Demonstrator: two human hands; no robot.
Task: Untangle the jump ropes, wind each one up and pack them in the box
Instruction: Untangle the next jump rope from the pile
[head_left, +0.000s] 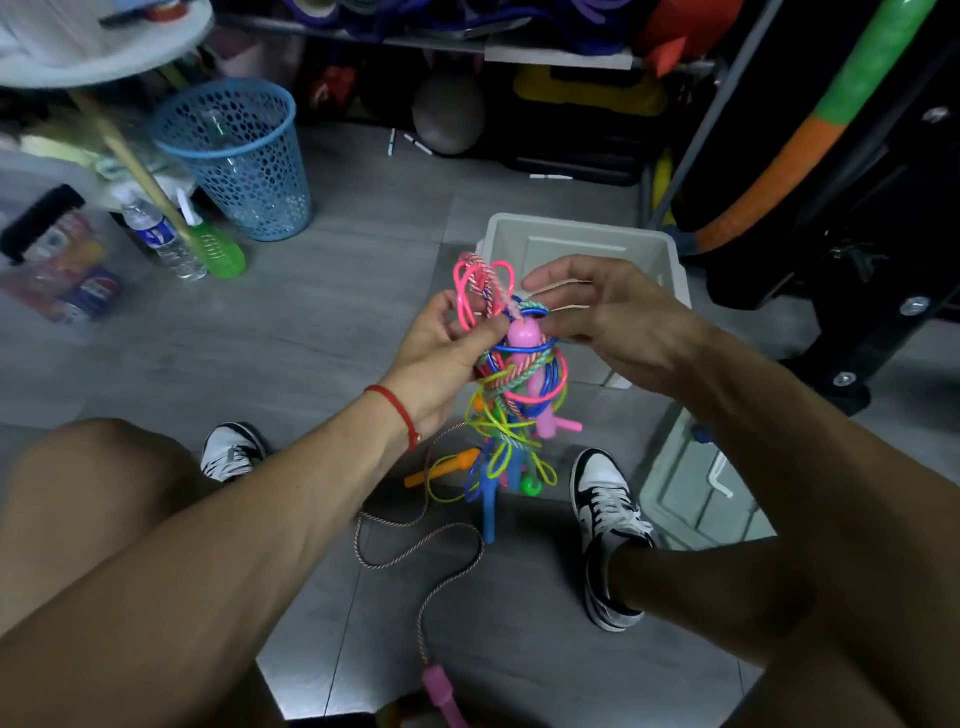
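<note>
Pink, blue, green and yellow jump ropes (511, 384) hung in one tangled bundle that the left hand (441, 358) gripped near its top, fingers curled round the cords. Just beside it, the right hand (597, 312) pinched a strand by the pink handle (522, 335) in the knot. Behind both hands, an open white box (582, 244) stood on the grey floor (332, 322). One braided rope (431, 561) trailed across the floor between the black-and-white shoes (605, 499).

A tangled bundle of jump ropes (511, 384), pink, blue, yellow-green and braided, is hanging mid-scene above the floor, handles dangling. A braided rope's pink handle (441, 693) is lying nearest. The white box (582, 244) is standing open behind.
</note>
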